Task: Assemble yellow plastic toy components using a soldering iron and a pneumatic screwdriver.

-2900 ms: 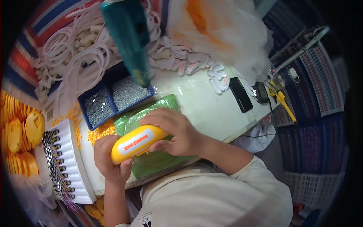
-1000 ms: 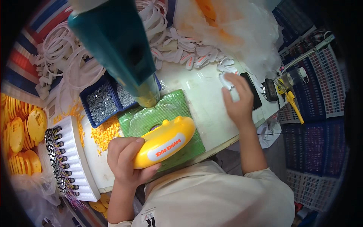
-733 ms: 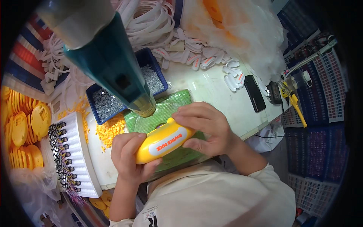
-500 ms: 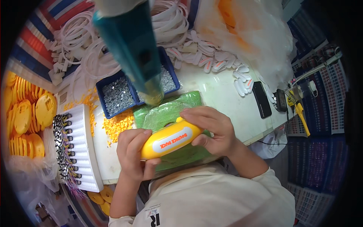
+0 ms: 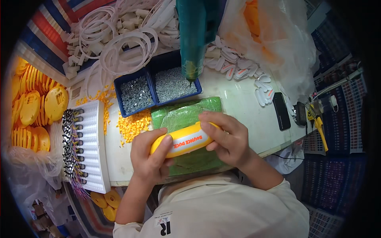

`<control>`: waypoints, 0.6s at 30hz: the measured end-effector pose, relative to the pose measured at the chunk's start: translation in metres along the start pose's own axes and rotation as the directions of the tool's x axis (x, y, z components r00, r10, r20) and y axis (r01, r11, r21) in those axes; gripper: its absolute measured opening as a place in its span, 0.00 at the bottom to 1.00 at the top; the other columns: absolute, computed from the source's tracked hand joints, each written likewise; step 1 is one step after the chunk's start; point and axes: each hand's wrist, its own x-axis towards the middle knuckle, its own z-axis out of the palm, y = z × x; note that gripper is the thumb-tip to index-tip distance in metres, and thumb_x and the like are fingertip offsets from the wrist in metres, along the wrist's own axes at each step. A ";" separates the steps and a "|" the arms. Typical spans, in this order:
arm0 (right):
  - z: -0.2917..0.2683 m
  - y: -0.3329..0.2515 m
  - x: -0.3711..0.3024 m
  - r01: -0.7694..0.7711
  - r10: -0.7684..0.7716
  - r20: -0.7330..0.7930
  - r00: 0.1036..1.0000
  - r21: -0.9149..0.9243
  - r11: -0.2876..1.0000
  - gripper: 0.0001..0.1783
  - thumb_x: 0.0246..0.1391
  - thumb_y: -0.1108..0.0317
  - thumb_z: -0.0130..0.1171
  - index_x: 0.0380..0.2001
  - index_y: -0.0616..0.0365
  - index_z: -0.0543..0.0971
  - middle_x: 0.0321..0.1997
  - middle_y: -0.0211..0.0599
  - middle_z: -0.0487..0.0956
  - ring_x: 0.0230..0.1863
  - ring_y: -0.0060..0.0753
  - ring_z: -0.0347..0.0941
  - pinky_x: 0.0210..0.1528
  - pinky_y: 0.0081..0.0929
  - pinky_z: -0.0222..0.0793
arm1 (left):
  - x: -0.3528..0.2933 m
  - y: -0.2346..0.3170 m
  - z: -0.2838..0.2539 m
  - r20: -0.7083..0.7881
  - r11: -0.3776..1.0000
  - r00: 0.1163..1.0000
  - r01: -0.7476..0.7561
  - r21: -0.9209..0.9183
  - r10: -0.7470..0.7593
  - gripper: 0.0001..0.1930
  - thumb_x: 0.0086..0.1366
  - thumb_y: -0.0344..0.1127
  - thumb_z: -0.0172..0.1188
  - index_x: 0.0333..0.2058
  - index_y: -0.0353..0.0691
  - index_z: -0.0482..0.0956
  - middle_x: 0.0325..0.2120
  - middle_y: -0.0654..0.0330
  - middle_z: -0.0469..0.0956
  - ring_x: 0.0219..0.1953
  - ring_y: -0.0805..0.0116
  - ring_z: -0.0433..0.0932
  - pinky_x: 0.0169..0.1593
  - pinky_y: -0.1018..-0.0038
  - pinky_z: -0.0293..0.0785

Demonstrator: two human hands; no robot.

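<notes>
Between my two hands is a long, rounded yellow plastic casing (image 5: 183,147) with a white inlay and red lettering on its upper face. My left hand (image 5: 150,152) grips its left end, the thumb lying on top near the inlay. At the right end, my right hand (image 5: 228,139) holds it with fingers over the far edge and thumb on the near side. The casing is held over a green woven mat (image 5: 188,111) wrapped in clear plastic. A teal electric screwdriver (image 5: 197,39) hangs above, its tip over the screw tray; neither hand touches it.
A blue two-part tray (image 5: 154,84) holds small metal screws. Small yellow pieces (image 5: 135,126) lie beside it. White foam tray (image 5: 94,146) with wired parts stands left, near stacked yellow discs (image 5: 29,109). White inlays (image 5: 242,71), a black phone (image 5: 281,111) and white tubing rings (image 5: 127,49) lie around.
The screwdriver now appears farther right and higher, as the whole view has shifted. My left thumb has moved onto the casing's top face, and the casing is turned slightly more level.
</notes>
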 end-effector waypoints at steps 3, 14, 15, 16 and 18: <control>0.002 -0.003 -0.003 0.080 -0.081 -0.012 0.997 -0.072 0.994 0.26 0.66 0.50 0.60 0.55 0.61 0.82 0.53 0.53 0.83 0.52 0.55 0.84 0.51 0.42 0.83 | -0.002 0.004 -0.001 -0.005 1.000 1.000 -0.026 0.012 0.026 0.23 0.67 0.44 0.65 0.58 0.43 0.79 0.47 0.47 0.81 0.41 0.52 0.81 0.42 0.61 0.76; 0.002 -0.005 -0.004 0.128 -0.131 -0.026 0.991 -0.094 0.987 0.27 0.67 0.47 0.59 0.53 0.62 0.82 0.49 0.52 0.84 0.48 0.54 0.85 0.48 0.42 0.84 | -0.009 0.011 -0.005 -0.016 0.998 0.998 0.060 -0.019 -0.061 0.27 0.71 0.53 0.62 0.57 0.34 0.77 0.45 0.47 0.81 0.40 0.52 0.81 0.43 0.61 0.76; 0.002 -0.006 -0.006 0.117 -0.119 -0.028 0.993 -0.073 0.990 0.28 0.67 0.47 0.60 0.53 0.63 0.81 0.49 0.52 0.84 0.48 0.53 0.85 0.47 0.42 0.84 | -0.010 0.013 -0.006 -0.014 0.998 0.998 0.063 -0.027 -0.064 0.29 0.70 0.54 0.63 0.57 0.33 0.77 0.44 0.48 0.81 0.40 0.52 0.80 0.43 0.61 0.76; 0.002 -0.007 -0.007 0.105 -0.107 -0.030 0.994 -0.052 0.993 0.29 0.67 0.46 0.61 0.52 0.65 0.81 0.49 0.52 0.84 0.47 0.53 0.85 0.46 0.41 0.84 | -0.010 0.014 -0.007 -0.013 0.997 0.998 0.066 -0.035 -0.067 0.31 0.69 0.55 0.64 0.57 0.32 0.76 0.43 0.48 0.81 0.40 0.52 0.80 0.44 0.61 0.76; 0.000 -0.008 -0.007 0.108 -0.108 -0.016 0.994 -0.034 0.994 0.32 0.68 0.42 0.58 0.52 0.66 0.81 0.48 0.52 0.84 0.46 0.52 0.85 0.46 0.41 0.83 | -0.013 0.015 -0.008 -0.006 0.997 0.998 0.067 -0.033 -0.067 0.31 0.68 0.56 0.64 0.56 0.33 0.76 0.42 0.49 0.81 0.39 0.53 0.80 0.43 0.61 0.76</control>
